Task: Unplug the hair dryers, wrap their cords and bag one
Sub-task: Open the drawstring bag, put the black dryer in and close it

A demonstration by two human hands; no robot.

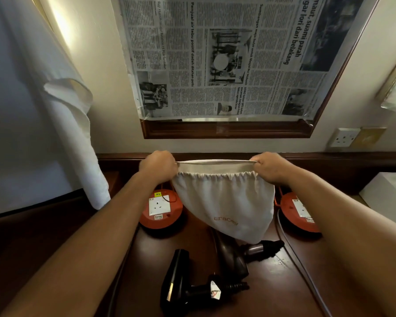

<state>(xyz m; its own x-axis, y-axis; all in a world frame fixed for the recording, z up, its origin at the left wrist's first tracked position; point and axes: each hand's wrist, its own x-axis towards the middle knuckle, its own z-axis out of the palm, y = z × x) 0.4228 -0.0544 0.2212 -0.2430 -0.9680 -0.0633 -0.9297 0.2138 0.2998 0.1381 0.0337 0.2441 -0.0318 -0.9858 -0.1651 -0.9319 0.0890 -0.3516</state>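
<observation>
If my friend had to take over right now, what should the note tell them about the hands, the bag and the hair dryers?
Left hand and right hand each grip one side of the cream cloth drawstring bag, pulling its mouth open above the dark wooden desk.
The black hair dryer and the dark brown hair dryer lie on the desk below the bag.
Done: neither of the two orange cable reels shows a plug in its socket.
Left: put one dryer in the bag and pull it closed. Whether the cords are fully wrapped is hard to tell.
</observation>
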